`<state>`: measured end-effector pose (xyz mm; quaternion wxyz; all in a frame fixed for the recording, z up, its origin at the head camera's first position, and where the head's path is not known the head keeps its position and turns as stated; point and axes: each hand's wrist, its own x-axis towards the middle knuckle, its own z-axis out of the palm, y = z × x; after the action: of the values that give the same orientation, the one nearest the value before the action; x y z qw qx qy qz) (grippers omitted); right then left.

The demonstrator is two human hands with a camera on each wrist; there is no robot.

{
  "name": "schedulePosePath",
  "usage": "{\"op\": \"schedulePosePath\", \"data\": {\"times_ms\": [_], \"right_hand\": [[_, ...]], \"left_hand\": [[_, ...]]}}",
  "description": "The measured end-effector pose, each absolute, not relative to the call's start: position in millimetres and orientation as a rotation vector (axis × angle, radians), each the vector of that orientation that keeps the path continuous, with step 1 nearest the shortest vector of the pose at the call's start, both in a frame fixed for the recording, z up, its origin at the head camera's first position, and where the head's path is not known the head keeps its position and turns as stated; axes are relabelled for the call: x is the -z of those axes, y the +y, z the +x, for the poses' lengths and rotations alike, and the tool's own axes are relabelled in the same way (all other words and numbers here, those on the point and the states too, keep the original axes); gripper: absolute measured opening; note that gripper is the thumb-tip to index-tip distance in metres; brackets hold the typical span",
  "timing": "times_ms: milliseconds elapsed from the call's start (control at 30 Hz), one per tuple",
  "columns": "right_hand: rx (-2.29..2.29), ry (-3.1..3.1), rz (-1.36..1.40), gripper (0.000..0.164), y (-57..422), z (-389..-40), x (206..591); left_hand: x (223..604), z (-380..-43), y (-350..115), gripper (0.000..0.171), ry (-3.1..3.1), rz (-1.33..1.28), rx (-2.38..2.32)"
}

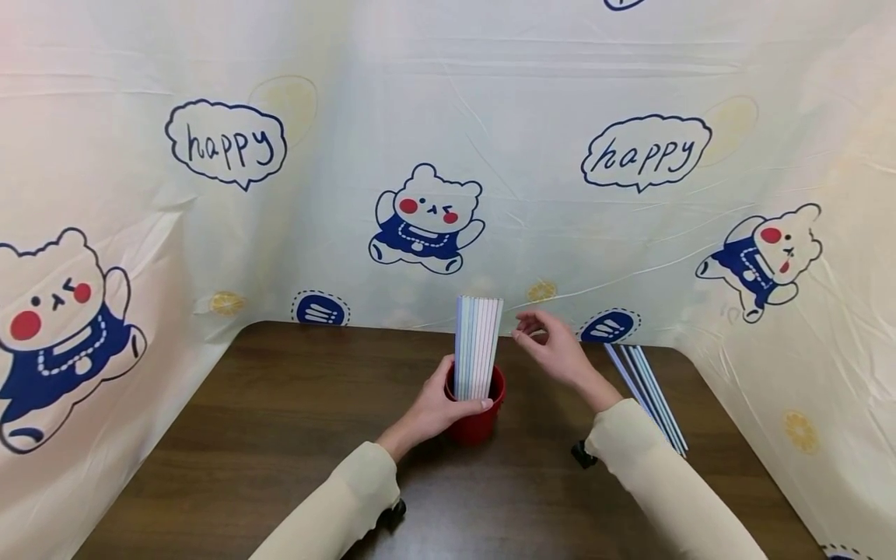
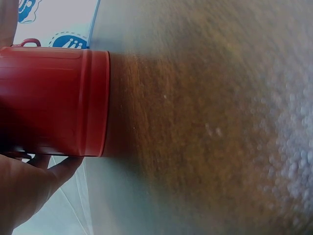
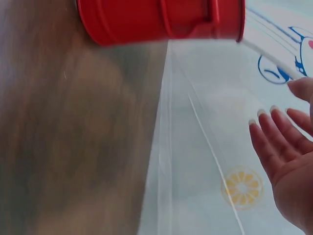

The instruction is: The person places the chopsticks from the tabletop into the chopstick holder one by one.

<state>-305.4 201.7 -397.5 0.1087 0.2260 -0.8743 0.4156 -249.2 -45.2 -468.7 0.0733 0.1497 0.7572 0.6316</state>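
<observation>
Cup glossy, metal-look; tbl wood-grain w/ sheen; backdrop creased, cloth-like

Free passage: dark brown wooden tabletop, left of the round red cup. Obstructions: left hand, on the cup; upright bundle of thin pastel rods, above its rim; loose bluish rods, right; pale printed cloth, rear.
</observation>
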Motion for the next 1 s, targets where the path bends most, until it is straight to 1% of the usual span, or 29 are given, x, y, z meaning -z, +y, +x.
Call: {"op": "schedulePosePath", "data": {"times_ms": [167, 300, 467, 667, 1000], "right_hand": [[-0.961, -2.629, 0.674, 0.037, 218.9, -318.3, 394.5], [-0.741, -2.648, 0.672, 0.040, 236.8, -326.9, 399.6], [-0.557, -2.736, 0.572, 0.043, 262.1, -331.1, 412.8], [-0.402, -2.846, 0.453, 0.049, 294.4, -334.7, 430.9], [-0.181, -2.894, 0.418, 0.056, 346.7, -332.3, 458.2]], "left_hand": [[474.7, -253.1, -45.5, 0.088, 2.301, 0.442, -1.875], [476.3, -254.7, -45.6, 0.086, 2.304, 0.449, -1.872], [478.5, -255.7, -46.0, 0.082, 2.296, 0.471, -1.891], [478.3, -254.6, -46.3, 0.082, 2.297, 0.468, -1.883], [476.6, -253.5, -46.4, 0.084, 2.292, 0.454, -1.878]]}}
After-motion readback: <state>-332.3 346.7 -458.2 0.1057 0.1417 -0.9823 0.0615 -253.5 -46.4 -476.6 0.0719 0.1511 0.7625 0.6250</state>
